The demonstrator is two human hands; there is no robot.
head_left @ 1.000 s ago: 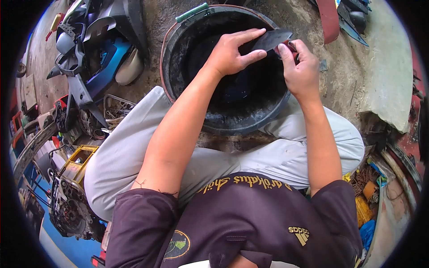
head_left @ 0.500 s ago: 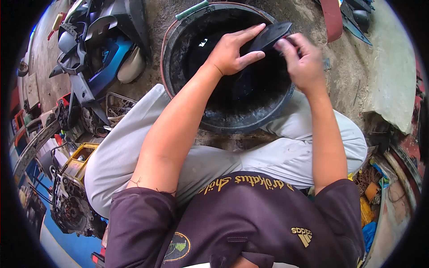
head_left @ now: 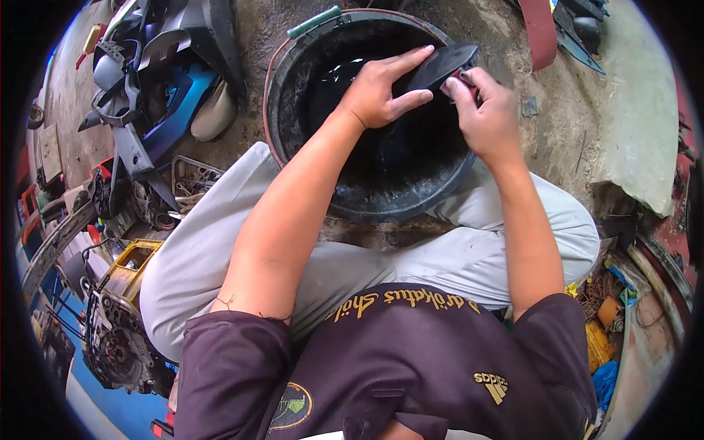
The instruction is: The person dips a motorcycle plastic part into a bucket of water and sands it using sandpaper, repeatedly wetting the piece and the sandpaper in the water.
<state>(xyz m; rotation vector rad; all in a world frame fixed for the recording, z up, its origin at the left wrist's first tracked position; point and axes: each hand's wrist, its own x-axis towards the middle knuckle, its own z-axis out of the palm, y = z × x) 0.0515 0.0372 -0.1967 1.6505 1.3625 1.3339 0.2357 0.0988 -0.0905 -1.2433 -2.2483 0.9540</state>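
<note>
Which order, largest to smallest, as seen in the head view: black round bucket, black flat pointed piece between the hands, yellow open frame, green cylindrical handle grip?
1. Black round bucket
2. Unranked: black flat pointed piece and yellow open frame; too close to call
3. Green cylindrical handle grip

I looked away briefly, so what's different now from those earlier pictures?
The right hand has shifted along the dark piece toward the left hand, slightly nearer the person's body. Nothing was visibly taken up or let go. The left hand still holds the piece over the bucket, which stays put.
</note>
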